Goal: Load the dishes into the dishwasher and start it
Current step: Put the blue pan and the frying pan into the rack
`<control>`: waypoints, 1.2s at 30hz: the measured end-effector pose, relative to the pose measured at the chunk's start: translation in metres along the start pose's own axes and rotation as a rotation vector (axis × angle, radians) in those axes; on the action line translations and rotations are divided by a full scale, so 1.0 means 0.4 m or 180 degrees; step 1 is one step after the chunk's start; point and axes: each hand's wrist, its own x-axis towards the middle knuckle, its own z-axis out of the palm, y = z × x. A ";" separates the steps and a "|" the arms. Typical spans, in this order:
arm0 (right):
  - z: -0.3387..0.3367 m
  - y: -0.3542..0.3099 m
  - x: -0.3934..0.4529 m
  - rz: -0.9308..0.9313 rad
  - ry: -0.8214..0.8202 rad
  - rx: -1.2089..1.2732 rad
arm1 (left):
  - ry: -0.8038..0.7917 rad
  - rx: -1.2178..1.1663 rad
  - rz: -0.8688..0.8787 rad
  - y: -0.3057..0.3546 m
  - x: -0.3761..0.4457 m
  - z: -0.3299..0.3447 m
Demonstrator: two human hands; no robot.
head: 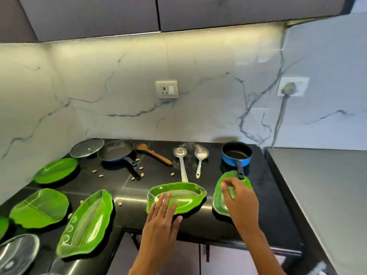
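Green leaf-shaped plastic plate [178,197] sitting at the near edge of the black stone counter [264,205], right under the straight, relaxed fingers of the left hand [161,217], which lie flat on its near rim without curling round anything. Second green leaf plate [219,197] just to the right of that, partly hidden behind the right hand [239,201]; fingers [228,188] there loosely bent above it, maybe about to pinch the rim, but no grip visible, so can't really tell.

Past the fingertips: two steel ladles [183,165], a wooden spatula [154,154], a small blue saucepan [236,154] whose handle reaches over the second plate, and a blue frying pan [117,152] with a glass lid [87,147] beside it. Off to the left of the left hand, four more green leaf plates, nearest one [87,223] long and narrow, plus a clear glass dish [17,253] in the corner. Nut shells [137,175] scattered about.

Progress-wise: looks like barely started. Everything still on the counter, no dishwasher in view at all, nothing loaded. Probably gathering or stacking the plates first, then all the loading and the start button still to go.
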 end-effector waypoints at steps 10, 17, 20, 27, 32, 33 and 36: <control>0.283 0.237 0.300 0.0654 -0.0473 -0.1739 | -0.0248 0.0037 0.0440 -0.101 0.343 0.174; 0.354 0.348 0.388 0.1167 -0.1184 -0.3041 | -0.0464 0.0022 0.0653 -0.130 0.451 0.271; 0.358 0.361 0.403 0.1181 -0.1280 -0.3112 | -0.0614 -0.0002 0.0726 -0.130 0.458 0.292; 0.267 0.330 0.433 0.1206 -0.1058 -0.2613 | -0.0705 -0.0189 0.1118 -0.076 0.466 0.329; 0.113 0.269 0.348 0.1372 -0.0908 -0.2070 | -0.0697 -0.0442 0.1547 0.066 0.451 0.333; 0.076 0.264 0.317 0.1418 -0.0863 -0.2016 | -0.0692 -0.0477 0.1630 0.101 0.443 0.330; -0.081 0.278 0.187 0.1742 -0.0644 -0.1892 | -0.0757 -0.0624 0.1924 0.236 0.376 0.319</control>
